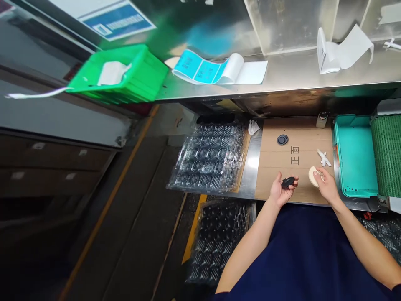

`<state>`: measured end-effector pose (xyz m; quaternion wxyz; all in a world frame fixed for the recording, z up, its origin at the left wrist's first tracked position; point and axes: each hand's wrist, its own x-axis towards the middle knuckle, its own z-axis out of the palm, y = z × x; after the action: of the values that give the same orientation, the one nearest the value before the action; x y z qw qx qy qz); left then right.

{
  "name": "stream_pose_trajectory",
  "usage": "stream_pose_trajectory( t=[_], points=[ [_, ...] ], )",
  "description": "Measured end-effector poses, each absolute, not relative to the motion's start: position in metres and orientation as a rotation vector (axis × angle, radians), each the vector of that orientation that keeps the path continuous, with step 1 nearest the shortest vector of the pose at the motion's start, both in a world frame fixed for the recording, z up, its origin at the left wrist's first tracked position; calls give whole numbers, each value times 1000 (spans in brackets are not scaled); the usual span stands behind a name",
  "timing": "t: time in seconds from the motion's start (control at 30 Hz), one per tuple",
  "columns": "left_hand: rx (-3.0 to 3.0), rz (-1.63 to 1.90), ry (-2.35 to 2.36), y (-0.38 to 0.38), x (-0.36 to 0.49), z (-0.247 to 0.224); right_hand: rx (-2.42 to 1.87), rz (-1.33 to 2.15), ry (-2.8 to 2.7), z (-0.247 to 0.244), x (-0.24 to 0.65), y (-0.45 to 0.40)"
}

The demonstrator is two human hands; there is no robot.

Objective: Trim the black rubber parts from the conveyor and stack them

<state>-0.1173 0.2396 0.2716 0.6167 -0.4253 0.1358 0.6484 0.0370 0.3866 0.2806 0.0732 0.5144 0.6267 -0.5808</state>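
Black oval pc (288,182) lies across L hand (278,191), palm up, fingers part curled under it, thumb by its side. R hand (328,186) is just to the right, fingers closed on cream oval disc (313,177), gripping it from above & at the side. Pc & disc are near each other, not touching. Pc is matte-looking, dark, rounded; disc is pale, smooth, thick-edged, partly hidden by R fingers.

Both hands are over near edge of cardboard sheet (272,167) on steel worktop (249,175). L to R: stacks of clear blister trays (206,161) w/ dark items in pockets, left of the sheet; 2nd stack (216,246) lower down, below worktop level. White glove or cloth (254,127) at sheet's far edge. On sheet: black round pc (282,140), printed Chinese chars (295,155), small white bits (323,158) right by R hand. Further R: teal tray (355,154), green ribbed belt (387,154).

Beyond, steel shelf (282,73) carries green crate (119,73), cyan label roll (216,67), white paper (341,50). Far L: dark drawers (46,167), yellow floor line (106,205). Navy top (300,255) at bottom.
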Motion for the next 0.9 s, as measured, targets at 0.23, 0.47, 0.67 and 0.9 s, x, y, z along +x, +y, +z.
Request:
stream_pose_trajectory(
  t=[0.23, 0.47, 0.67, 0.9],
  points=[
    [-1025, 1472, 213, 237, -126, 298, 1443, -1684, 1933, 284, 28, 395],
    [-947, 1414, 276, 229, -155, 291, 1527, -1746, 1960, 313, -4, 374],
    [-771, 1489, 601, 233, -157, 268, 1503, -1497, 2140, 330, -33, 339],
    [-609, 1504, 804, 237, -134, 250, 1404, -997, 2180, 292, -57, 320]
  ],
)
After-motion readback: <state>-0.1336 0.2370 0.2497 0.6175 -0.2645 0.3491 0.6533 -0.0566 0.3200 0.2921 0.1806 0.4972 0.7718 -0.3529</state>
